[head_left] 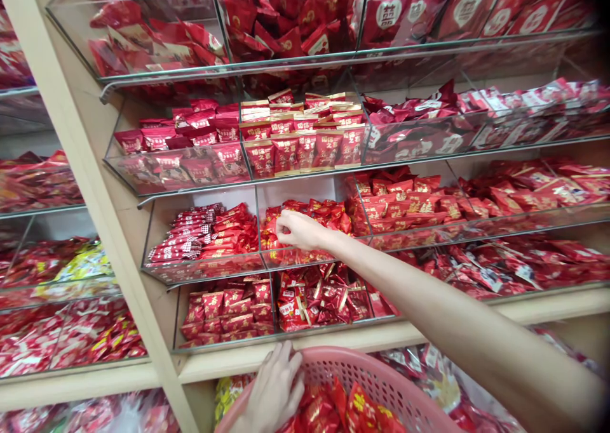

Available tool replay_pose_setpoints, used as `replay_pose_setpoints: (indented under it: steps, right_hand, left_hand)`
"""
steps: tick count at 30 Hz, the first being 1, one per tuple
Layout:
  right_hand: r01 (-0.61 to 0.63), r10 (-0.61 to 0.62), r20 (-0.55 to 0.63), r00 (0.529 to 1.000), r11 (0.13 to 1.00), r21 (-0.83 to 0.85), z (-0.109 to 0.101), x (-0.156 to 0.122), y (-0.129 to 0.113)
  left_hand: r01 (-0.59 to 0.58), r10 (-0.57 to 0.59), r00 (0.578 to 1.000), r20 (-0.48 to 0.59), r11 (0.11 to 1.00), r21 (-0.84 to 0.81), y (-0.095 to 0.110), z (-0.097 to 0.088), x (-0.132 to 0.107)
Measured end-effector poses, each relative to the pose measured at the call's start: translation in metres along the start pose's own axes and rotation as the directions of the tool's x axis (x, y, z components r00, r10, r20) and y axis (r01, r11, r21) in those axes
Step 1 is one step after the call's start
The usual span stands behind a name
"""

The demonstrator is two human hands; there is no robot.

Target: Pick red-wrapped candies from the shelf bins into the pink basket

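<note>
My right hand (pixel 299 230) reaches into a clear shelf bin (pixel 305 255) of small red wrapped sweets (pixel 328 214), fingers pinched on some of them. My left hand (pixel 272 392) grips the rim of a pink plastic basket (pixel 376 376) at the bottom, fingers curled over its edge. The basket holds several red and gold sweet packets (pixel 343 411).
Tiers of clear acrylic bins hold red packets: a bin with checked wrappers (pixel 200 239) to the left, red-and-gold packs (pixel 305 141) above, more sweets (pixel 314 296) below. A cream shelf post (pixel 102 192) runs diagonally on the left. Yellow packets (pixel 86 261) lie in the neighbouring bay.
</note>
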State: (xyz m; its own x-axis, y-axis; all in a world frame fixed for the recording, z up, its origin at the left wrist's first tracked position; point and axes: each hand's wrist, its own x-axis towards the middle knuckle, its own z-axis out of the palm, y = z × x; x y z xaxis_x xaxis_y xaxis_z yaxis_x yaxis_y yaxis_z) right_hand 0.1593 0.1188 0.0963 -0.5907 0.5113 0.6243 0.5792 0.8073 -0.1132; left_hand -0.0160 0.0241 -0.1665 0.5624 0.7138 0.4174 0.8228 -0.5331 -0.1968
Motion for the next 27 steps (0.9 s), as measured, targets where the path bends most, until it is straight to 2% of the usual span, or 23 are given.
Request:
replay_pose_setpoints:
  steps: [4, 7, 10, 12, 15, 17, 19, 21, 23, 27]
  right_hand:
    - [-0.102, 0.112, -0.172, 0.979, 0.992, 0.071, 0.001, -0.002, 0.003]
    - [-0.159, 0.193, -0.296, 0.936, 0.978, 0.133, -0.011, -0.003, 0.001]
    - [-0.117, 0.230, -0.408, 0.884, 0.952, 0.283, -0.030, -0.017, -0.006]
    - [-0.055, 0.214, -0.423, 0.880, 0.933, 0.357, -0.043, -0.038, -0.014]
    - [-0.048, 0.163, -0.291, 0.943, 0.930, 0.365, -0.050, -0.085, -0.029]
    - [-0.100, 0.152, -0.122, 0.981, 0.929, 0.356, -0.047, -0.123, -0.037]
    - [-0.157, 0.141, 0.072, 0.987, 0.929, 0.334, -0.039, -0.161, -0.041]
    - [-0.219, 0.147, 0.252, 0.957, 0.933, 0.286, -0.030, -0.194, -0.040]
    - [-0.285, 0.182, 0.392, 0.902, 0.933, 0.222, -0.023, -0.219, -0.038]
    - [-0.355, 0.239, 0.566, 0.789, 0.929, 0.103, -0.019, -0.246, -0.033]
  left_hand:
    - [-0.001, 0.001, 1.000, -0.029, 1.000, 0.016, 0.000, 0.002, -0.001]
    - [-0.011, 0.011, 0.999, -0.039, 1.000, 0.013, 0.001, -0.004, 0.000]
    - [-0.009, 0.009, 1.000, -0.001, 0.998, -0.056, 0.003, -0.013, 0.004]
    - [-0.007, 0.011, 0.999, 0.033, 0.994, -0.109, 0.003, -0.016, 0.007]
    - [-0.004, 0.005, 1.000, 0.012, 0.992, -0.128, 0.003, -0.014, 0.007]
    - [-0.005, 0.006, 1.000, 0.009, 0.992, -0.128, 0.003, -0.013, 0.007]
    - [-0.012, 0.016, 0.999, 0.030, 0.991, -0.137, 0.004, -0.015, 0.008]
    - [-0.018, 0.025, 0.999, 0.044, 0.988, -0.152, 0.005, -0.020, 0.009]
    - [-0.016, 0.024, 0.999, 0.048, 0.985, -0.170, 0.007, -0.024, 0.011]
    - [-0.012, 0.023, 0.998, 0.051, 0.979, -0.205, 0.007, -0.028, 0.012]
